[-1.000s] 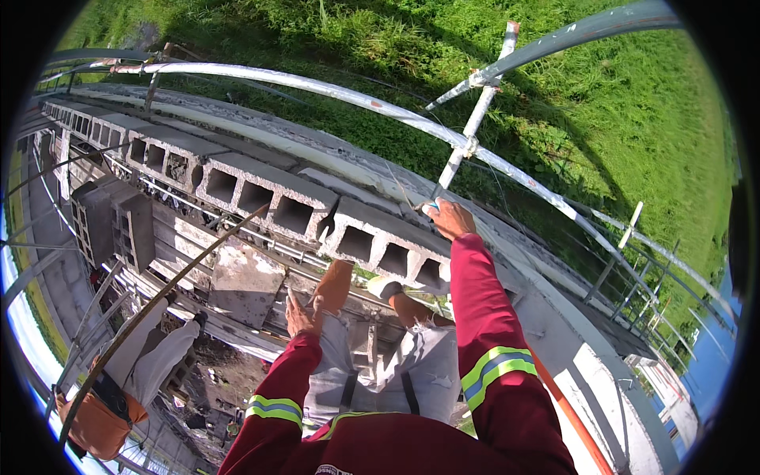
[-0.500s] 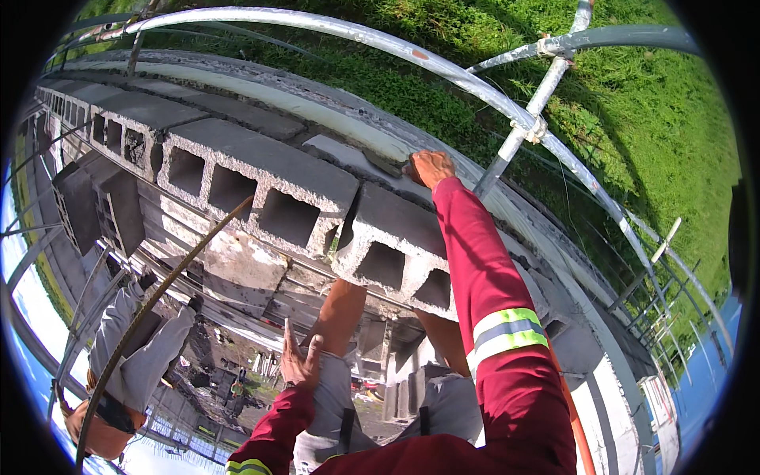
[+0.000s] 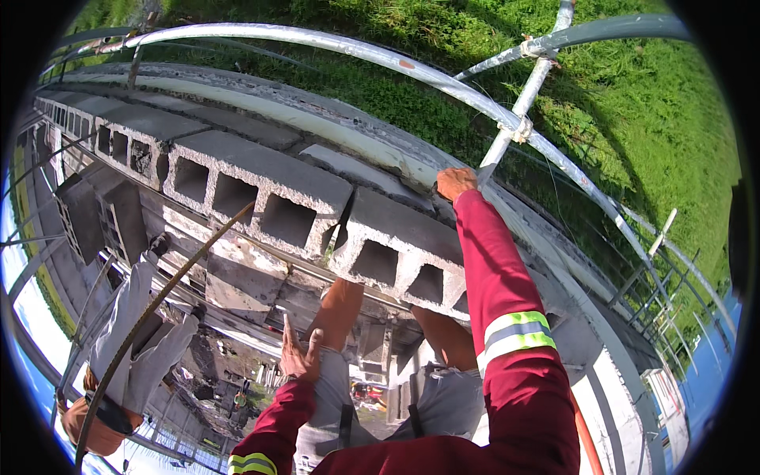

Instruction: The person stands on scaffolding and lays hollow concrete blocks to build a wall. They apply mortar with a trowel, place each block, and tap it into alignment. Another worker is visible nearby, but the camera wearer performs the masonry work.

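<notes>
A row of grey hollow concrete blocks (image 3: 261, 168) runs across in front of me, their square cavities facing my side. My right arm stretches over the nearer block (image 3: 400, 226) at the right. Beyond it, my right hand (image 3: 457, 183) is closed at the far edge of the row, beside a pale ledge (image 3: 372, 131). What its fingers hold, if anything, is hidden. Below the blocks, my left hand (image 3: 299, 355) hangs in front of my leg with fingers apart and nothing in it. A narrow gap separates the two nearest blocks.
Pale scaffold pipes (image 3: 427, 73) curve beyond the wall, joined by a clamp (image 3: 518, 131), with green grass behind. A rusty rod (image 3: 158, 305) slants up at the left. Another person (image 3: 111, 412) is at the lower left, near more hollow blocks (image 3: 101, 210).
My right hand has moved right and slightly nearer along the far side of the blocks. A dark flat shape seen beside it earlier no longer shows clearly. My left hand stays nearly still.
</notes>
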A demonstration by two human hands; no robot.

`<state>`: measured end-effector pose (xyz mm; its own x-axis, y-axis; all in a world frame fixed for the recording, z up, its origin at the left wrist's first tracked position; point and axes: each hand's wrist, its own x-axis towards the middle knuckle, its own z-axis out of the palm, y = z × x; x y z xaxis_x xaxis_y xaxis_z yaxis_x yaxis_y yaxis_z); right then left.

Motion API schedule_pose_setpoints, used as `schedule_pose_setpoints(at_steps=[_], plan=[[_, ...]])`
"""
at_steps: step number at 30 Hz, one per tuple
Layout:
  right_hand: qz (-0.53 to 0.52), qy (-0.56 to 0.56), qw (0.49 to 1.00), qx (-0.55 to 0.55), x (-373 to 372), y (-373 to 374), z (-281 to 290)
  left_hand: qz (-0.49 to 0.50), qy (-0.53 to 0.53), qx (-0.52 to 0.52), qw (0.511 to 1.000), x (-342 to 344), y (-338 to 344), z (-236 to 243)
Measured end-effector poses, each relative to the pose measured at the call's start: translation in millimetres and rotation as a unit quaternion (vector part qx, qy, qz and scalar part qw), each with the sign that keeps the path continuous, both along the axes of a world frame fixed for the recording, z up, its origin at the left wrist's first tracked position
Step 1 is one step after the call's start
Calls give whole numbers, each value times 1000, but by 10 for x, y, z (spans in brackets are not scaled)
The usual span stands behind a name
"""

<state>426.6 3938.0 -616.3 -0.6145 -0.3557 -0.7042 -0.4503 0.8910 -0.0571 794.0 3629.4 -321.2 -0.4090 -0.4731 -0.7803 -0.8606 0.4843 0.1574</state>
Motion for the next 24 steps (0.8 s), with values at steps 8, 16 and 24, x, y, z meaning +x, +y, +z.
schedule_pose_setpoints(at_steps=[8,16,24], plan=[[-28,9,999,-41,81,-292,-303,-2,-14,-9,1000,42,-2,22],[-47,12,999,-5,30,280,17,1,-21,-11,1000,50,65,1],[-88,-22,996,-26,-216,930,545,-8,-25,-5,1000,73,35,-25]])
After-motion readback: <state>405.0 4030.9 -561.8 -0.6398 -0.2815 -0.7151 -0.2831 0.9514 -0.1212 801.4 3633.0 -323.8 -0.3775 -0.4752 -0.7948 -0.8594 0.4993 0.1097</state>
